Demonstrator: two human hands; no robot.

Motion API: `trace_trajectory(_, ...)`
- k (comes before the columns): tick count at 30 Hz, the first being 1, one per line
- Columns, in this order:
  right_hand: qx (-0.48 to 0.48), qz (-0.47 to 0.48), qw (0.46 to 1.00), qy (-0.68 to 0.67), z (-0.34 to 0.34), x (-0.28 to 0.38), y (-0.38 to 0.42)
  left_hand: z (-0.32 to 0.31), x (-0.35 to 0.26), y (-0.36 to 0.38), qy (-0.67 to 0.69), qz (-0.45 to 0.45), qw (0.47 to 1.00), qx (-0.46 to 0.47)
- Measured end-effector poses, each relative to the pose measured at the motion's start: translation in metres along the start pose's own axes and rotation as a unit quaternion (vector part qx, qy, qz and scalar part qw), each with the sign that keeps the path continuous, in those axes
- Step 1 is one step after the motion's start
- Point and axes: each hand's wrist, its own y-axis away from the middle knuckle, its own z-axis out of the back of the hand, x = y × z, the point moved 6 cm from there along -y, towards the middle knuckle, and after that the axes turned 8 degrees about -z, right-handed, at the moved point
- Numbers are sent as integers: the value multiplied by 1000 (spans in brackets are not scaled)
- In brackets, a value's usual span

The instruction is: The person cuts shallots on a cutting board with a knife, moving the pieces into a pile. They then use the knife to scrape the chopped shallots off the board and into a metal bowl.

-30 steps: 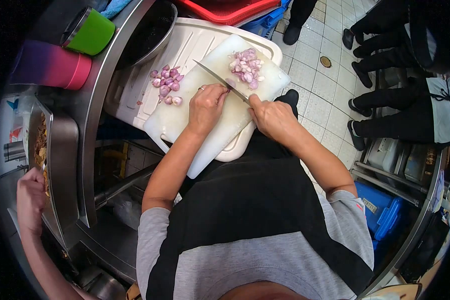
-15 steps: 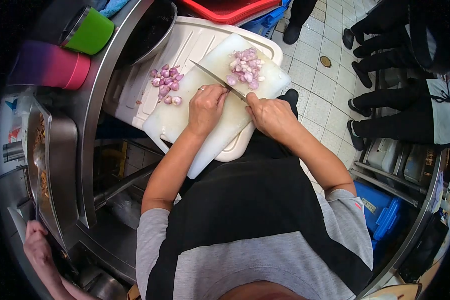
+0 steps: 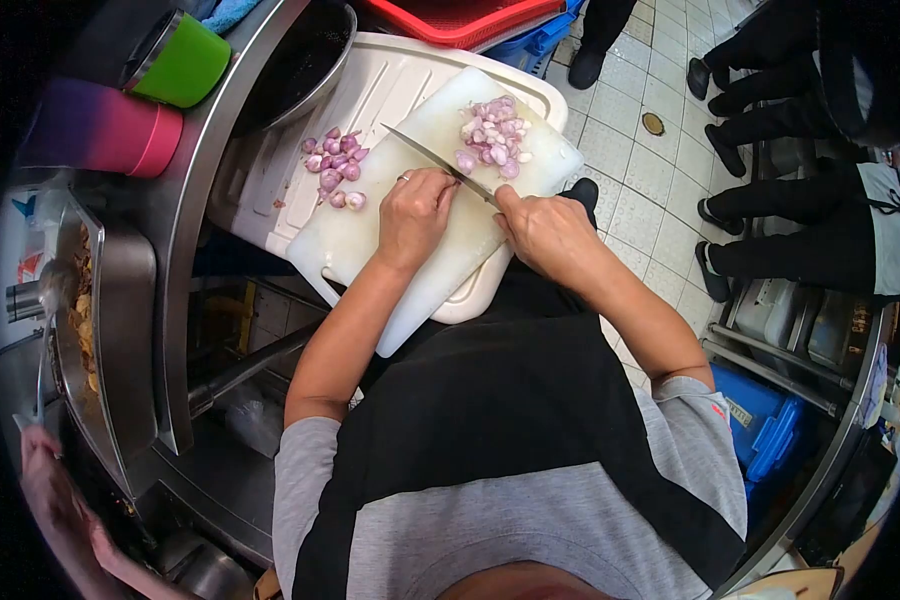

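Note:
My right hand [image 3: 548, 232] grips the handle of a kitchen knife [image 3: 422, 150], whose long blade slants up and left across a white cutting board [image 3: 410, 315]. Close against the blade, my left hand [image 3: 416, 215] has its fingers pinched together over the board; whatever they hold is hidden behind the fingers and knife. Beyond the knife lies a heap of peeled shallots [image 3: 495, 132], pale purple and white. Several darker shallots [image 3: 336, 158] sit at the board's left edge and on the cream plastic lid [image 3: 390, 65] beneath it.
On the left, a steel counter [image 3: 178, 250] holds a green cup [image 3: 185, 65], a pink-purple container [image 3: 110, 130] and a deep food tray [image 3: 120, 300]. Another person's hand [image 3: 42, 450] holds a ladle there. A dark bowl [image 3: 310, 65] and red basket [image 3: 460, 25] stand behind. Several people stand right.
At the left, the other person's hand has moved down and outward, and the ladle's bowl now shows above the food tray. My hands and the knife hold nearly the same position.

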Motion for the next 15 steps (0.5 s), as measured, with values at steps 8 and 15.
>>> trace_trajectory(8,52,-42,998,-18,-2,-3,9,-1,1,0,-3,8,1000,6)
trace_trajectory(15,65,-57,992,-91,-14,-30,-18,-2,5,-1,34,36,999,9)
